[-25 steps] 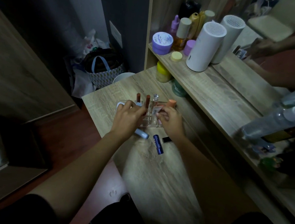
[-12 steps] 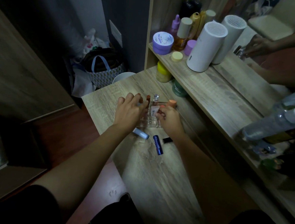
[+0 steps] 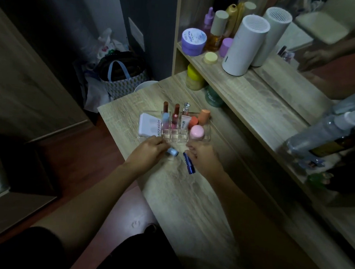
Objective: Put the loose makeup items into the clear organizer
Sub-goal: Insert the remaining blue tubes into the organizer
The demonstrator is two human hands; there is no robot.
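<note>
Wooden surface (image 3: 188, 199): near the organizer (image 3: 207, 137), left hand (image 3: 147, 153) pinches a pale blue tube (image 3: 172, 151). Right hand (image 3: 202, 157) closes on a dark blue tube (image 3: 189, 166); both look light, rigid, slippery, best gripped mid-barrel.

Lighting is dim overall; corners fall into deep shadow. The surface (image 3: 188, 199) centre is brightest. Wide-angle distortion bends edges; peripheral detail is soft.

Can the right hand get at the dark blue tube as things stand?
Probably yes. The right hand sits right beside the dark blue tube lying on the desk, fingertips by its far end; nothing lies over it.
</note>
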